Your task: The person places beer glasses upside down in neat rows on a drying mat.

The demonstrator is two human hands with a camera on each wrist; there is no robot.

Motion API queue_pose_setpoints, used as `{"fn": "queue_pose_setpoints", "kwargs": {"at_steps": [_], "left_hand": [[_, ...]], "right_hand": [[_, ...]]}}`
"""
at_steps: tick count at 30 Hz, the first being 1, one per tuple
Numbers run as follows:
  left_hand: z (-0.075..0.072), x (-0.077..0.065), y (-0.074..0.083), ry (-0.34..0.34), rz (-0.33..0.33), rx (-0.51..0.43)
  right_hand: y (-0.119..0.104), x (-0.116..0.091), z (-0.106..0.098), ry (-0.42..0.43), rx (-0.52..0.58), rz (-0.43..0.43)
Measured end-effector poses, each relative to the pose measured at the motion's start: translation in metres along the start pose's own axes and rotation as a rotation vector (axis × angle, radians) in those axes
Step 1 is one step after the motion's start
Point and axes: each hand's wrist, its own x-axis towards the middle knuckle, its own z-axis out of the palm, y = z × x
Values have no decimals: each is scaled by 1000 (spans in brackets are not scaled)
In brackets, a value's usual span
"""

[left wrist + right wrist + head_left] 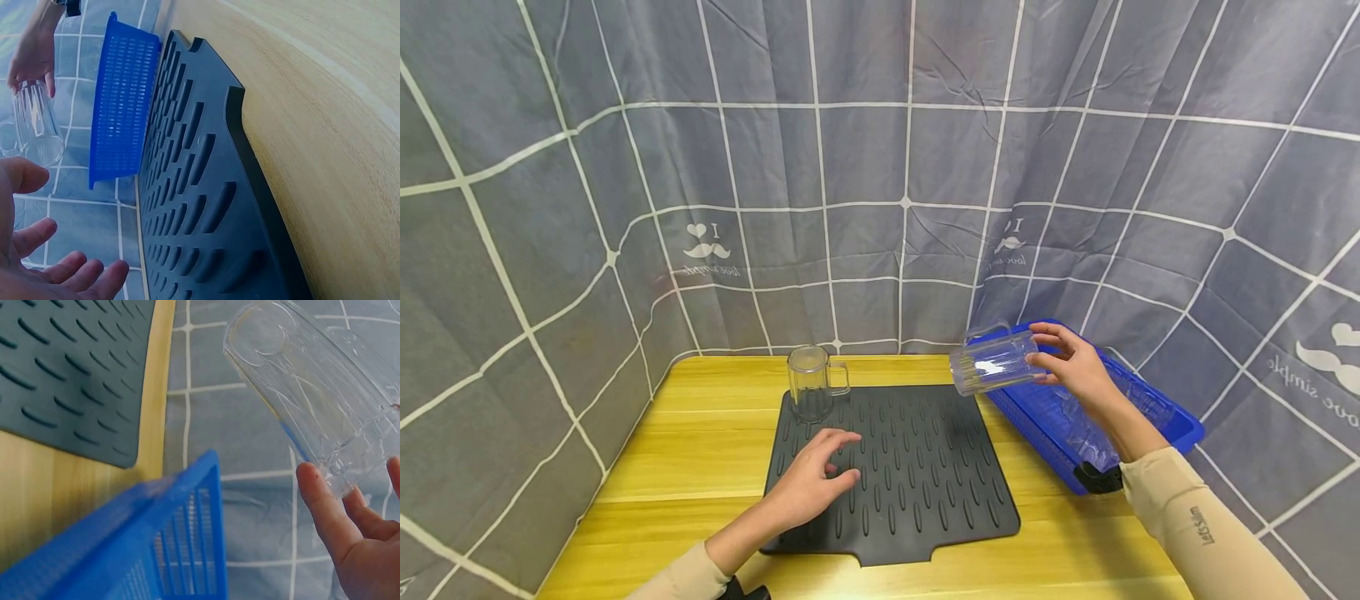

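Note:
A clear glass mug [992,363] lies sideways in the air near the blue basket, and my right hand [1072,367] grips it by one end. In the right wrist view, the thumb and fingers of that hand hold the mug [312,381] at its lower end. My left hand [815,481] hovers over the dark drying mat [917,467], fingers loosely bent and holding nothing. A second clear mug [810,385] stands on the mat's far left corner, its handle to the right.
A blue plastic basket [1026,417] stands to the right of the mat, with clear glassware [1090,433] inside. Both rest on a yellow wooden table [692,433]. A grey curtain with white lines [865,167] hangs around the table's back and sides.

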Motion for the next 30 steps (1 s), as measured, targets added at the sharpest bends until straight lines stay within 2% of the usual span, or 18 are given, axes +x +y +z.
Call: {"fn": "queue_pose_setpoints", "kwargs": {"at_steps": [21,30], "left_hand": [[3,1,2,29,-14,-26],[6,3,6,50,9,-63]], "right_hand": [[19,-20,49,-34,212,62],[26,-24,65,-61,274,89]]}}
